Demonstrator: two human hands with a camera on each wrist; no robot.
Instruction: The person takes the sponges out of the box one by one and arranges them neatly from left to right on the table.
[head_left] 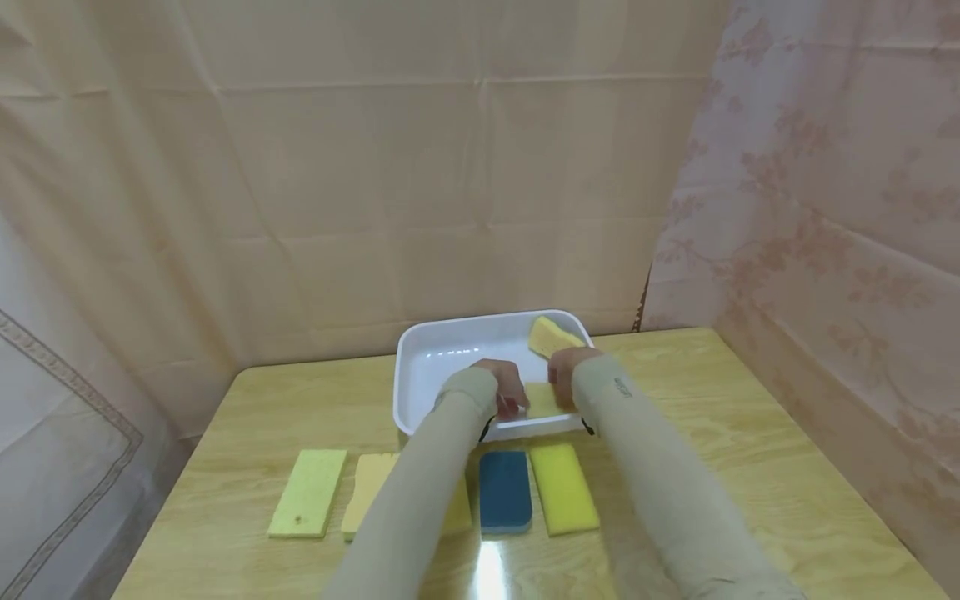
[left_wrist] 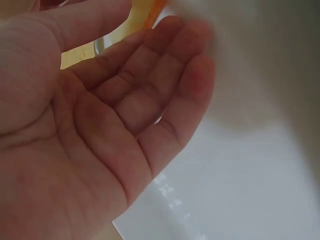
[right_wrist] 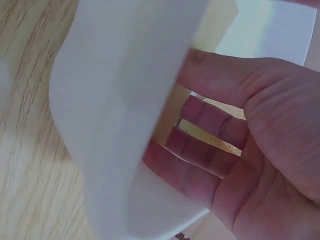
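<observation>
A white tray (head_left: 431, 383) holds a pale yellow sponge (head_left: 542, 400) along its near wall and a yellow sponge (head_left: 552, 335) in its far right corner. My right hand (head_left: 566, 371) grips the right part of the near sponge, thumb on one side and fingers on the other in the right wrist view. At that sponge's left end is my left hand (head_left: 506, 387), inside the tray. In the left wrist view its fingers (left_wrist: 145, 95) bend loosely, thumb apart from them, and yellow shows beyond the gap.
On the wooden table (head_left: 315, 412), in front of the tray, lie a light yellow-green sponge (head_left: 307, 493), a pale orange wavy-edged sponge (head_left: 371, 483), a yellow sponge (head_left: 457, 510) partly behind the left sleeve, a dark blue sponge (head_left: 506, 492) and a bright yellow sponge (head_left: 564, 489). Curtains (head_left: 360, 192) hang behind.
</observation>
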